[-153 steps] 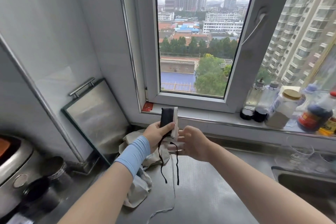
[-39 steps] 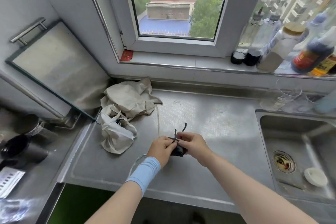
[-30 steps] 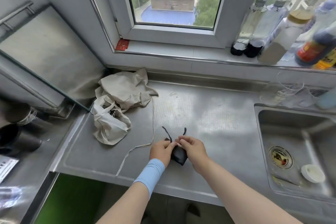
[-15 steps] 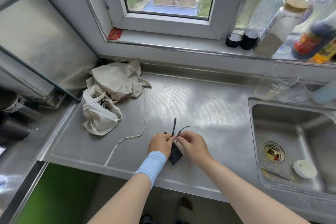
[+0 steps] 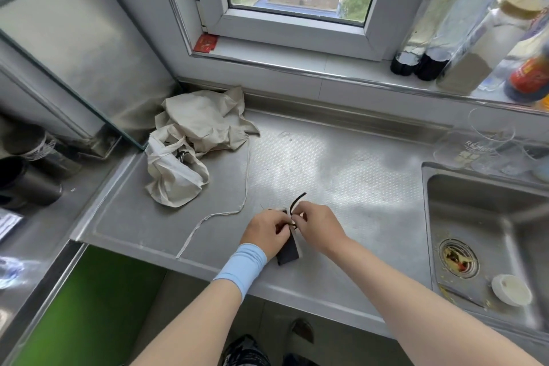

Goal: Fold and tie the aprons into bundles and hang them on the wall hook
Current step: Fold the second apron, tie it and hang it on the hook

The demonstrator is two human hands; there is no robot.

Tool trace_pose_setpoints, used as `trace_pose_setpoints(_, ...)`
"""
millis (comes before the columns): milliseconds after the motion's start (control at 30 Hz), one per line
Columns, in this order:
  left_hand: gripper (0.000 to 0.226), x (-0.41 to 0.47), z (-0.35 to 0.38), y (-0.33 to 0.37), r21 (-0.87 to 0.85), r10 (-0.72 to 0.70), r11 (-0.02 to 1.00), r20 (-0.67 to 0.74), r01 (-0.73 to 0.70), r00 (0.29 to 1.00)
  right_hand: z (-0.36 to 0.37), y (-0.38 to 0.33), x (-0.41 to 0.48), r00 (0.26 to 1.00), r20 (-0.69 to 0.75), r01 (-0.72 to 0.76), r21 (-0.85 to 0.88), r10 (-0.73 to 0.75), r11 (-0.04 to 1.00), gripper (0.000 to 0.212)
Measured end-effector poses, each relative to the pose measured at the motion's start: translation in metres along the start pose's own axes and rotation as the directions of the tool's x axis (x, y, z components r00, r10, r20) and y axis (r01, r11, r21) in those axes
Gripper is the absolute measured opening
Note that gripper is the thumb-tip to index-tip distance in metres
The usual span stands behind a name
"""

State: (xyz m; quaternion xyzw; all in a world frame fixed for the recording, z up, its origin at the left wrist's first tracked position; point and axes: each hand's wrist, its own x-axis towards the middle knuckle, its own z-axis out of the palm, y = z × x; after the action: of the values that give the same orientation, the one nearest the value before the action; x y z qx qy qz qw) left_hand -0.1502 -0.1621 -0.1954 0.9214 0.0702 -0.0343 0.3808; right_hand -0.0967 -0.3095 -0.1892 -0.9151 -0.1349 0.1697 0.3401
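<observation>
A small folded black apron bundle (image 5: 288,252) lies on the steel counter (image 5: 341,169) near its front edge. My left hand (image 5: 266,230), with a light blue wristband, and my right hand (image 5: 316,226) meet over its top end, each pinching a black tie string. One string end (image 5: 297,200) curls up above my fingers. A crumpled beige apron (image 5: 196,140) lies in a heap at the back left of the counter, its pale string (image 5: 214,217) trailing toward the front edge. No wall hook is in view.
A sink (image 5: 487,235) with a white lid in it lies to the right. Bottles and jars stand on the window sill (image 5: 297,59). A glass-edged board (image 5: 68,47) leans at the left, with dark cups below it. Clear glasses stand behind the sink.
The bundle came down from in front of the window onto the counter. My hands have stayed together over it, working the black strings; the free string end has shifted and now curls rightward.
</observation>
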Motion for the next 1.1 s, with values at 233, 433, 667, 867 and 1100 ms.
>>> trace_pose_setpoints(233, 0.031, -0.004, -0.002, -0.005, 0.061, 0.128, 0.99, 0.036, -0.13, 0.991, -0.005, -0.007, -0.001, 0.989, 0.089, -0.13, 0.139, 0.119, 0.982, 0.011)
trace_pose_setpoints(433, 0.012, -0.005, -0.007, -0.009, 0.025, 0.115, 0.993, 0.046, -0.116, 0.992, -0.015, -0.003, -0.001, 0.961, 0.269, -0.126, 0.195, 0.071, 0.973, 0.014)
trace_pose_setpoints(667, 0.019, -0.004, -0.007, -0.003, 0.035, 0.026, 0.999, 0.207, -0.034, 0.978, -0.019, -0.009, 0.005, 0.86, 0.482, -0.299, 0.211, 0.167, 0.931, 0.03)
trace_pose_setpoints(867, 0.021, -0.006, -0.02, -0.005, 0.116, 0.027, 0.992, 0.127, -0.042, 0.992, -0.017, -0.018, 0.007, 0.842, 0.493, -0.392, 0.282, 0.218, 0.876, 0.016)
trace_pose_setpoints(1100, 0.038, -0.018, -0.025, -0.007, 0.241, -0.015, 0.97, 0.098, -0.009, 0.995, -0.016, -0.017, 0.008, 0.875, 0.446, -0.329, 0.265, 0.187, 0.906, 0.014)
